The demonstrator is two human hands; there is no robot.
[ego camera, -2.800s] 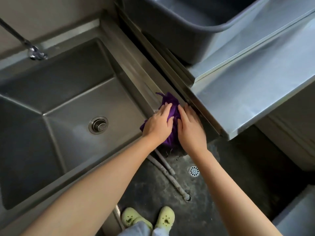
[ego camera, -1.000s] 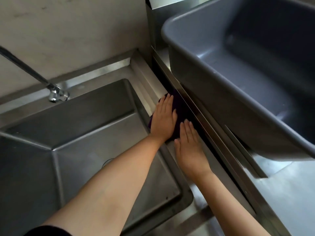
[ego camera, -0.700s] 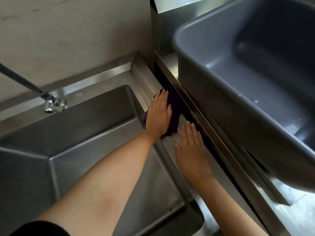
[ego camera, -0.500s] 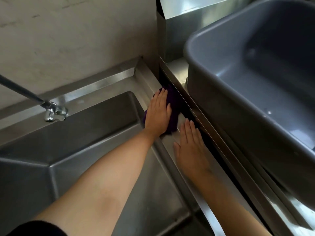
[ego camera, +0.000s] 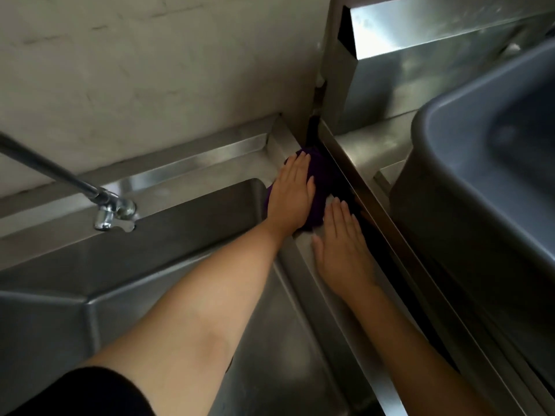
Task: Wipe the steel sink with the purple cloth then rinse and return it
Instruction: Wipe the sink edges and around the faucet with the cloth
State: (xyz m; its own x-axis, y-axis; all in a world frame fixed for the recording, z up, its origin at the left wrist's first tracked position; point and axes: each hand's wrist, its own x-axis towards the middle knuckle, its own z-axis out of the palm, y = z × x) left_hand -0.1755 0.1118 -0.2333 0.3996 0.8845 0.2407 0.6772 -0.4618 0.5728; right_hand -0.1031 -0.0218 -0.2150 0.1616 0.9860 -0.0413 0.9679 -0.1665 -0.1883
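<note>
Sink (ego camera: 192,295) fills the left and near part of the view, its flat right rim running toward the far corner. A grey tub (ego camera: 480,205) sits on the counter to the right. The left hand (ego camera: 292,196) lies flat, fingers together, pressing the cloth (ego camera: 321,187) onto the rim's far right corner. The right hand (ego camera: 342,247) rests flat and empty on the rim just nearer, fingertips touching the cloth. The tap (ego camera: 112,213) hangs over the basin's far left.

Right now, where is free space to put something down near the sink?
Free: the sink basin floor below the tap, and the back ledge along the wall. Crowded: the right rim, where the left hand presses the purple cloth beside the right hand; the grey tub fills the counter.
</note>
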